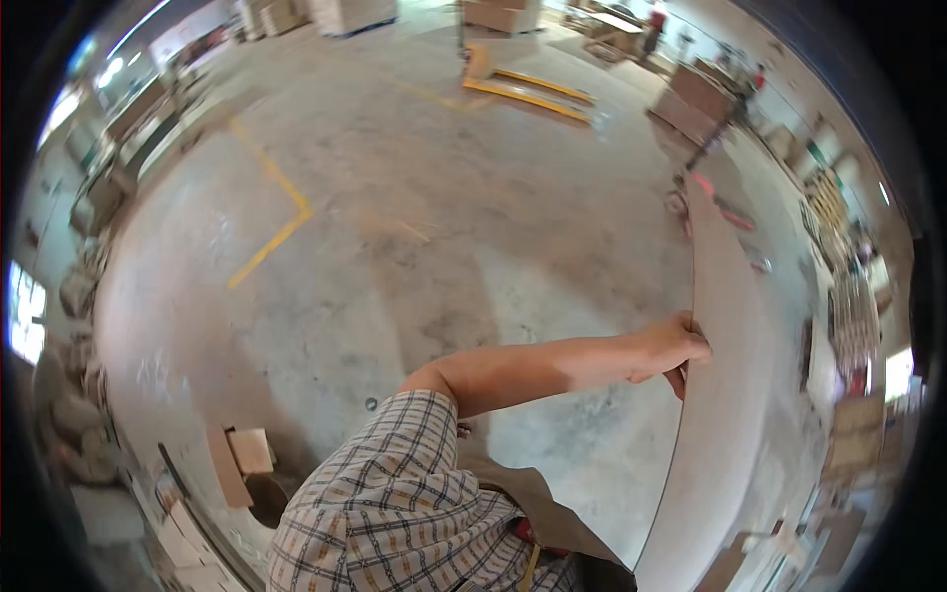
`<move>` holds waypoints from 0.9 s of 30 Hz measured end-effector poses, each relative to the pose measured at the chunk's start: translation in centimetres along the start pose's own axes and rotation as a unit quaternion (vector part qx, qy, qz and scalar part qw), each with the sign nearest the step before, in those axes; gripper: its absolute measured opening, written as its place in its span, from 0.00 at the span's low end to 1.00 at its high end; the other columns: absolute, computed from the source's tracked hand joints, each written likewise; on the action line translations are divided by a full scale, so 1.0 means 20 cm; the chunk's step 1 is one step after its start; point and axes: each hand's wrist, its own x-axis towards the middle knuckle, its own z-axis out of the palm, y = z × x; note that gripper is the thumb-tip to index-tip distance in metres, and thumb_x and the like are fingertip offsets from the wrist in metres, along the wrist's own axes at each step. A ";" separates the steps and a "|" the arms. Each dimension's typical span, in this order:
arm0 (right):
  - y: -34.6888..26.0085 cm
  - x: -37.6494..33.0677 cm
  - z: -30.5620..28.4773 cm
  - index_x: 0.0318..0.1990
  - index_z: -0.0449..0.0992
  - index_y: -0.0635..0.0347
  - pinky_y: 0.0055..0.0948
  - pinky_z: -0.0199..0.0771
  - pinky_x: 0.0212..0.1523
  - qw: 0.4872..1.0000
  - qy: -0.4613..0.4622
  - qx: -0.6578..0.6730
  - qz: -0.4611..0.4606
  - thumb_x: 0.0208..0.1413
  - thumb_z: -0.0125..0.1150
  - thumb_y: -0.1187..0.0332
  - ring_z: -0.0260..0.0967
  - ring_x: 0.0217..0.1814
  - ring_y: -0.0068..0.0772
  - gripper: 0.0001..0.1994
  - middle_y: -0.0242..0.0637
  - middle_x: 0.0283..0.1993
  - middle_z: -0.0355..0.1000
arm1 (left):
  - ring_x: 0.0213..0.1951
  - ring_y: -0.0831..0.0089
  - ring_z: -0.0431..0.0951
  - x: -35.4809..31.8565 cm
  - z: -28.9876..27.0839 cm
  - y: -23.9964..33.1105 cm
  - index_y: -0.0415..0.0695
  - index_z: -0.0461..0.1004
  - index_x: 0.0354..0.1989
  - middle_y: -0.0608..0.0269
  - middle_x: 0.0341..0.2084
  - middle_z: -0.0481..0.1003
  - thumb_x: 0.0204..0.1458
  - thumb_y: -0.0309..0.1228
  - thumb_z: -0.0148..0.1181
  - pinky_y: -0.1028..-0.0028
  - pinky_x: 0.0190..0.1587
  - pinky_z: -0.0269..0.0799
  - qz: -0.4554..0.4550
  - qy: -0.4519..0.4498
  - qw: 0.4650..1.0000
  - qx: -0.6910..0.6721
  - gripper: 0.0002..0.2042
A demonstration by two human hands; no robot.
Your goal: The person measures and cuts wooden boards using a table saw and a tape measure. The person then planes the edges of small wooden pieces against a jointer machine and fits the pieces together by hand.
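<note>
In the head view, the long pale board [725, 395] extends along the person's right side. The left hand [671, 350] grasps the left edge of this board, with bent fingers. The right hand is out of sight, so I cannot tell how its fingers are. To the left of the board, and farther away, stands a yellow pallet jack [533, 94]; a yellow floor line [279, 185] lies well left of the board.

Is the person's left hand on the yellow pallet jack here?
No, the left hand grips the left edge of the long pale panel, well apart from the yellow pallet jack.
</note>
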 end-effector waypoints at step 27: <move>0.44 0.06 3.97 0.60 0.77 0.73 0.44 0.80 0.61 0.713 -0.554 -0.428 0.032 0.69 0.56 0.64 0.80 0.59 0.47 0.21 0.48 0.58 0.81 | 0.42 0.65 0.85 -3.90 -1.13 -0.25 0.34 0.76 0.54 0.55 0.45 0.82 0.66 0.30 0.59 0.64 0.46 0.83 0.323 0.768 0.544 -0.102 0.14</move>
